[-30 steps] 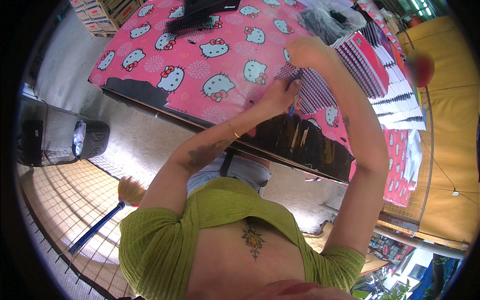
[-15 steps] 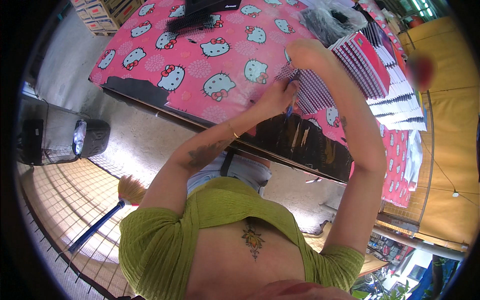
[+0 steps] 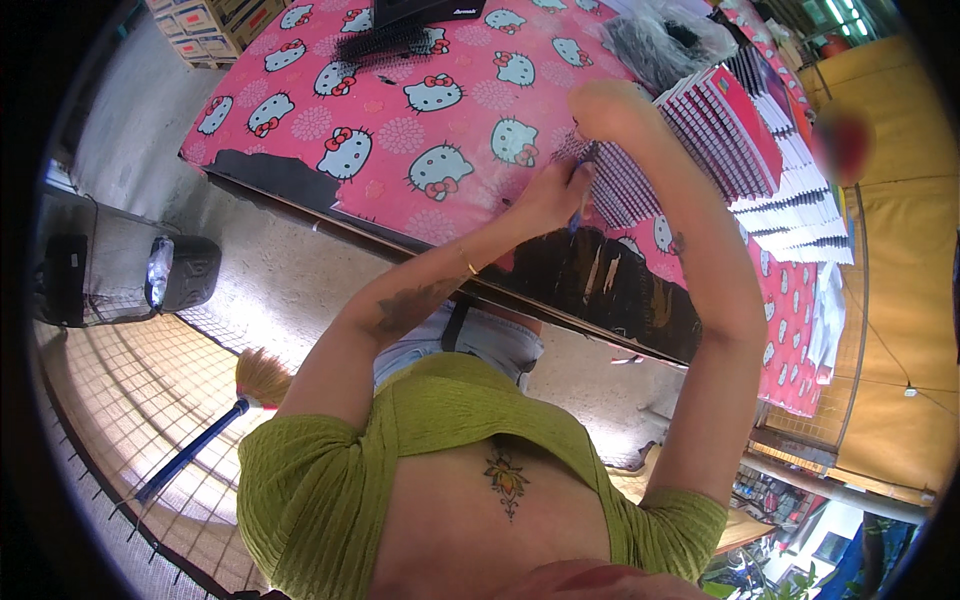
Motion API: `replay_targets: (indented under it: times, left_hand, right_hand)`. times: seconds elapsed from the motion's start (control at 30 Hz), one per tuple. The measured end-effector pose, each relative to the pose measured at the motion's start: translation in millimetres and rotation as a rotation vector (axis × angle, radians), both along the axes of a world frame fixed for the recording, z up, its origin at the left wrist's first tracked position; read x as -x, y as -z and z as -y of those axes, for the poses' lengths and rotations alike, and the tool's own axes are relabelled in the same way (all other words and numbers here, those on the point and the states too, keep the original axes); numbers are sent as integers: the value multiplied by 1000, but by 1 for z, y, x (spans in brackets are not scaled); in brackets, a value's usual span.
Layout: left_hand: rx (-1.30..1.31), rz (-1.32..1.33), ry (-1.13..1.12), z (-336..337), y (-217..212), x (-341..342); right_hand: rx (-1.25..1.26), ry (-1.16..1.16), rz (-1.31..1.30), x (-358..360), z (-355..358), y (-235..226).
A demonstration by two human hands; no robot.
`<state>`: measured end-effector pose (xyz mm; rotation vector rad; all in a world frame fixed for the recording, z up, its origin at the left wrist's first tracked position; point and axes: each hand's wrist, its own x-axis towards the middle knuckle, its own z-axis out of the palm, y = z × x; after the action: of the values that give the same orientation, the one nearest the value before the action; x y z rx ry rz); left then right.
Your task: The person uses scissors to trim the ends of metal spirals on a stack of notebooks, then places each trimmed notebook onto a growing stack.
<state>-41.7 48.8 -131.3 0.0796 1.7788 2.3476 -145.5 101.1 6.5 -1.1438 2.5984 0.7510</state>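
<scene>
Little has moved: left hand (image 3: 552,192) and right hand (image 3: 612,108) still grip the spiral notebook (image 3: 612,180).

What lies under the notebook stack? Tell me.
The notebooks rest on a pink cat-print cloth covering the table. The tabletop beneath is hidden. Both hands, left and right, work at the stack's near end.

I see a table cloth (image 3: 400,130) in hot pink, printed with white cartoon cat faces wearing red bows and pale pink flower rosettes. The notebooks (image 3: 725,135) show red covers over white page edges, with black spiral bindings. My top (image 3: 330,480) is olive green, ribbed. The broom (image 3: 200,440) has a blue handle and straw-yellow bristles. The wall at right (image 3: 900,300) is mustard yellow.
</scene>
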Motion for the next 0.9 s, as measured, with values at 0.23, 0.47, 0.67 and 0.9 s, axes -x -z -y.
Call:
replay_targets:
  times: [0.23, 0.47, 0.67, 0.9]
  left_hand:
    - [97, -18, 40, 1, -4, -9]
    - [37, -15, -30, -3, 8, -1]
    - [143, -13, 0, 2, 0, -2]
    - [77, -22, -19, 3, 10, -3]
  right_hand:
    - [84, 65, -45, 4, -6, 8]
    - [35, -33, -40, 8, -8, 19]
    - [21, 4, -28, 9, -7, 23]
    - [48, -16, -32, 7, -4, 30]
